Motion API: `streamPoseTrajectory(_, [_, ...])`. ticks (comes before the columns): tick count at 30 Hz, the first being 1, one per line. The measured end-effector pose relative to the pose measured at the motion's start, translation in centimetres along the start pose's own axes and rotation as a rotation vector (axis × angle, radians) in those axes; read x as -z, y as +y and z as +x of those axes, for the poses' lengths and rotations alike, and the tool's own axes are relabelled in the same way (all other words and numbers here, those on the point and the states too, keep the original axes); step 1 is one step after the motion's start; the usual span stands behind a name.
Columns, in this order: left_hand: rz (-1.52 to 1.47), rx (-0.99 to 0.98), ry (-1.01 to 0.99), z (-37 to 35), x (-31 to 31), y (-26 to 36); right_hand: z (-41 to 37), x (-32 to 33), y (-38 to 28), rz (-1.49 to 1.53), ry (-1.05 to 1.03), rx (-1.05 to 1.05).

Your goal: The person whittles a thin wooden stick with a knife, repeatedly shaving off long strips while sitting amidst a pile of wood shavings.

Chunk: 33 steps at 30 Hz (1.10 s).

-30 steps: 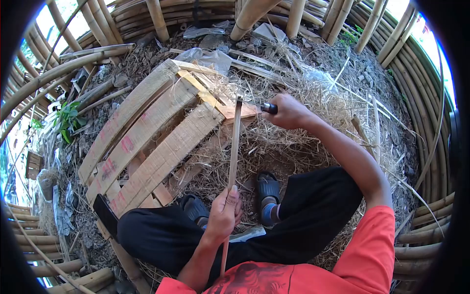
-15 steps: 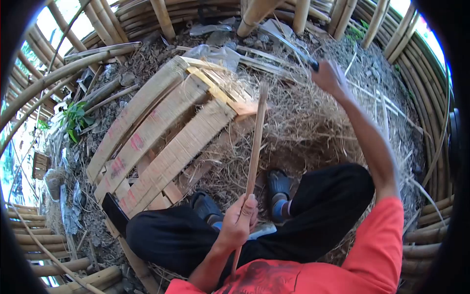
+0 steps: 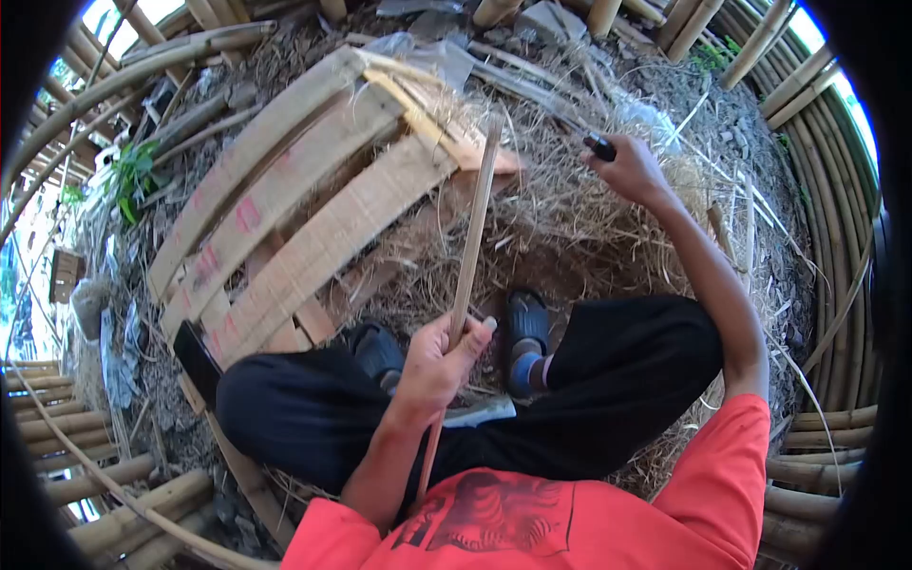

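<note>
My left hand [image 3: 437, 369] is wrapped around the lower part of a long, thin bamboo strip [image 3: 475, 218]. The strip stands at a slant, its lower end by my shirt and its upper end pointing away from me. Off to the right, my right hand [image 3: 635, 173] grips the black handle of a knife [image 3: 599, 145]. Its long blade points up and left and is smeared by motion, so its edge cannot be made out. The knife appears apart from the strip.
A slatted wooden crate [image 3: 313, 256] lies to the left, with a black phone-like object [image 3: 197, 361] at its near corner. Dry fibres and shavings [image 3: 608, 247] cover the ground around my sandals [image 3: 528, 318]. Bamboo fencing [image 3: 836, 180] surrounds the spot.
The view has tilted, shifting the scene upward. My right hand has turned, bringing the knife's blade lower and more to the left. My left hand keeps hold of the bamboo strip.
</note>
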State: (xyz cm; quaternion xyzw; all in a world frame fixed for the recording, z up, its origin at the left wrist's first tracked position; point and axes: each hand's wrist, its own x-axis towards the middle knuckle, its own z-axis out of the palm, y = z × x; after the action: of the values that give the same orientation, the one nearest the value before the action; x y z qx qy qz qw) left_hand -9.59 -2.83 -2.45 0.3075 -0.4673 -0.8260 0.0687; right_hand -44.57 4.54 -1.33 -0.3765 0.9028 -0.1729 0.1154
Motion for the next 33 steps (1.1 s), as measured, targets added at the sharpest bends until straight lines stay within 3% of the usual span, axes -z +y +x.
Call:
streamPoseTrajectory(3, [-0.194, 0.128, -0.039, -0.2, 0.9, 0.2, 0.2, -0.1, 0.4, 0.017, -0.025, 0.035])
streamPoseTrajectory(4, [-0.112, 0.091, -0.101, 0.0, 1.3, -0.1, 0.3, 0.0, 0.6, 0.013, -0.038, 0.033])
streamPoseTrajectory(7, [-0.538, 0.161, -0.296, 0.3, 2.3, -0.7, -0.9, 0.2, -0.1, 0.034, -0.016, 0.073])
streamPoseTrajectory(8, [-0.520, 0.153, -0.335, 0.6, 2.4, -0.5, -1.0, 0.6, -0.5, 0.028, -0.002, 0.093])
streamPoseTrajectory(18, [-0.606, 0.046, -0.099, 0.3, 1.2, 0.1, -3.0, 0.7, -5.3, 0.112, -0.039, 0.317])
streamPoseTrajectory(22, [-0.723, -0.039, -0.216, 0.5, 1.2, -0.1, -2.8, -0.7, -5.6, 0.113, 0.135, 0.535])
streamPoseTrajectory(24, [-0.913, -0.045, -0.278, -0.4, 0.3, 0.4, -3.1, -0.7, -6.4, 0.262, -0.011, 0.456])
streamPoseTrajectory(27, [-0.936, -0.117, -0.494, -0.3, 1.1, -0.2, -4.2, 1.3, -9.1, 0.555, -0.299, 0.268])
streamPoseTrajectory(29, [-0.944, -0.096, -0.466, -0.4, 1.0, 0.0, -4.4, 1.4, -9.0, 0.859, -0.412, 0.229])
streamPoseTrajectory(31, [-0.948, -0.072, -0.422, -0.4, 0.6, 0.3, -4.8, 1.2, -9.7, 0.920, -0.379, 0.174])
streamPoseTrajectory(32, [-0.954, -0.142, -0.491, 0.1, 0.9, -0.3, -4.8, 1.3, -9.6, 0.948, -0.397, 0.165])
streamPoseTrajectory(33, [-0.900, -0.155, -0.403, 0.2, 1.0, -0.4, -4.8, 1.4, -9.5, 0.971, -0.413, 0.154])
